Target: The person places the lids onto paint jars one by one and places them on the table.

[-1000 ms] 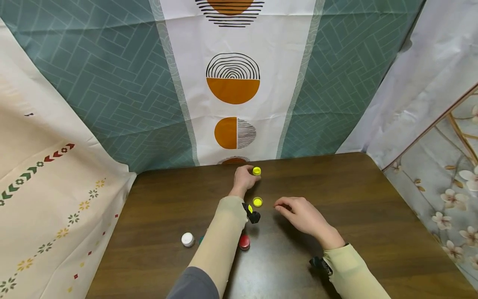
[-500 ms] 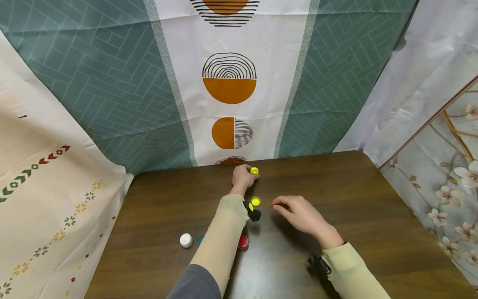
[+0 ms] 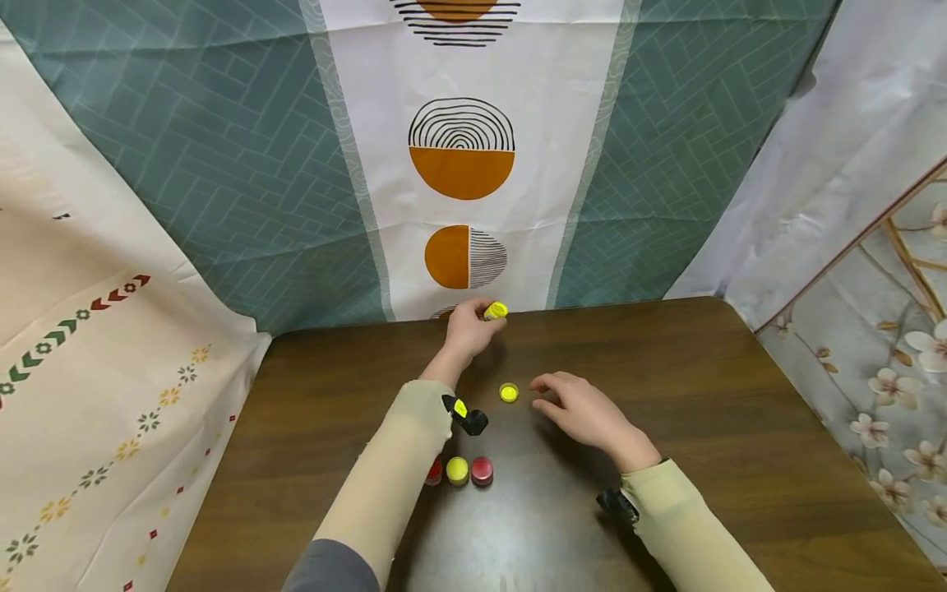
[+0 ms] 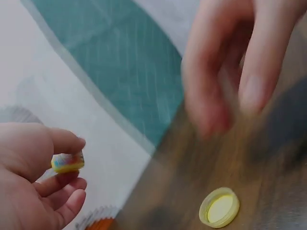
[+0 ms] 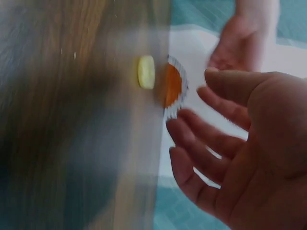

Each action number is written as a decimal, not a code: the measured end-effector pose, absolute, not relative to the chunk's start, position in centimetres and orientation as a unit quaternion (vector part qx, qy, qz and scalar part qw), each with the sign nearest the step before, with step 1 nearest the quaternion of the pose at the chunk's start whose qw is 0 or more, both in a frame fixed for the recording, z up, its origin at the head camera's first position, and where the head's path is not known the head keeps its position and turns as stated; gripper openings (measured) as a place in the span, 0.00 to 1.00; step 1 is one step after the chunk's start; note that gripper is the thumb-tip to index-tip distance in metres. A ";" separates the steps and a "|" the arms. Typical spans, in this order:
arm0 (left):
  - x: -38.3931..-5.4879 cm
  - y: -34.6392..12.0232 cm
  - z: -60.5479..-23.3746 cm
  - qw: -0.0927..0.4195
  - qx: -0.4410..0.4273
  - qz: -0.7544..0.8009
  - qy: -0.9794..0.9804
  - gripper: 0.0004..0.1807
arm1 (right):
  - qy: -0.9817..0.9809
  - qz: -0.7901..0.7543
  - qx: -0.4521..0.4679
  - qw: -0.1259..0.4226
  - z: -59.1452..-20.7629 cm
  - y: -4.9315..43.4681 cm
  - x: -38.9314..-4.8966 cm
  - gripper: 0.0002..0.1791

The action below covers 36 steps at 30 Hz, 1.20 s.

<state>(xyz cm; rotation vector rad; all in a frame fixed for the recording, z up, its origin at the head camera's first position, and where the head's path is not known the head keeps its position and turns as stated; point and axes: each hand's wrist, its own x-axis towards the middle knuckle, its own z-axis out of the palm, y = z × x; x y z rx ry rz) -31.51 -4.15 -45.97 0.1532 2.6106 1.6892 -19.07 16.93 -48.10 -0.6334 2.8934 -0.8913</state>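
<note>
At the far edge of the table, my left hand (image 3: 469,330) pinches a small yellow jar (image 3: 496,311) between thumb and fingers, tilted and off the tabletop. In the left wrist view the jar (image 4: 68,162) shows a coloured label and a yellow rim. A round yellow lid (image 3: 509,393) lies hollow side up on the table, nearer me than the jar. Just right of that lid hovers my right hand (image 3: 588,413), fingers loosely bent and holding nothing. In the right wrist view the lid (image 5: 146,72) appears beyond the fingers, slightly blurred.
Closer to me stand a yellow-topped jar (image 3: 457,471) and a dark red jar (image 3: 482,471). Another red jar (image 3: 433,472) is partly covered by my left sleeve (image 3: 385,469). A patterned cloth (image 3: 462,164) hangs behind the wooden table (image 3: 666,370).
My left hand has lifted and tilted the yellow jar, its forearm shifting left. This uncovers jars near me, while the white one is now hidden. The right hand's fingers have spread slightly.
</note>
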 end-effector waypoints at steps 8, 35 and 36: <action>-25.0 -6.5 -44.7 0.039 0.134 0.657 0.740 0.26 | 0.952 -0.228 -0.201 0.044 -49.5 13.9 -21.2 0.32; -16.6 -10.9 -47.8 0.006 0.132 0.667 0.733 0.22 | 0.860 -0.469 -0.168 -0.112 -48.6 13.0 -18.8 0.19; -16.5 -11.0 -47.9 0.008 0.134 0.668 0.732 0.22 | 0.841 -0.499 -0.168 -0.128 -48.2 12.9 -18.3 0.19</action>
